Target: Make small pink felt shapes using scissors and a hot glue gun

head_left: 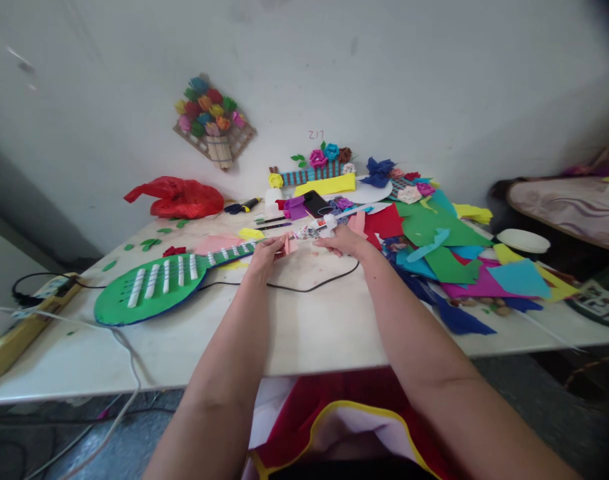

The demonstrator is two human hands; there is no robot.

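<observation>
My left hand point(265, 257) pinches a small piece of pink paper point(290, 245) above the middle of the table. My right hand point(346, 241) is closed around what looks like a white, patterned hot glue gun point(314, 230). Its tip points left, close to the pink paper. From the glue gun a black cord point(309, 290) curves across the table. Left of my hands lies a green lute-shaped craft piece point(117, 300) with white paper rolls on it, its neck reaching towards my left hand.
Coloured paper sheets point(424, 227) pile up on the right. A red plastic bag point(184, 198), scissors point(244, 206) and a phone point(315, 203) lie farther back. At the left edge is a power strip point(29, 327) with cables. A white bowl point(524, 240) stands far right.
</observation>
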